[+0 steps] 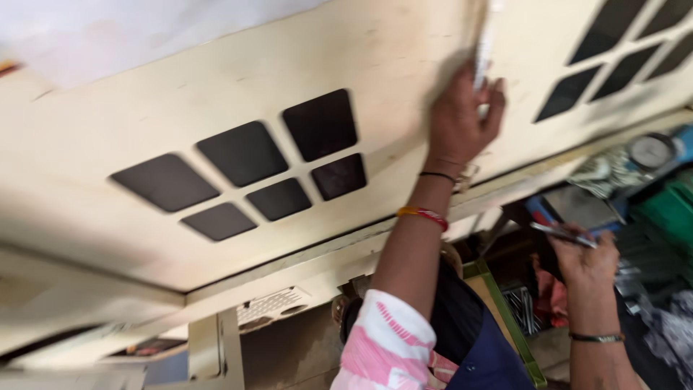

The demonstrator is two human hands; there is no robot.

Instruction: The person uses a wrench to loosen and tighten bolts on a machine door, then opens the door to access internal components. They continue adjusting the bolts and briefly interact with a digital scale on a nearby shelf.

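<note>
My left hand (pixel 462 115) is raised against a cream metal panel (pixel 216 79). It grips a slim white stick-like tool (pixel 484 43) whose tip points up along the panel. The wrist wears a black thread and a red-and-yellow band, and the sleeve is pink and white. My right hand (pixel 586 261) is lower, at the right, below the panel's edge. It holds a thin grey metal tool (pixel 563 233) that lies nearly level and points left. A dark bangle sits on that wrist. The picture is blurred by motion.
The panel has a group of dark square openings (pixel 245 166) and more at the top right (pixel 621 50). Under its lower edge lie a round gauge (pixel 652 152), a green crate (pixel 668 213), a green tray of metal parts (pixel 520 307) and a red cloth (pixel 552 296).
</note>
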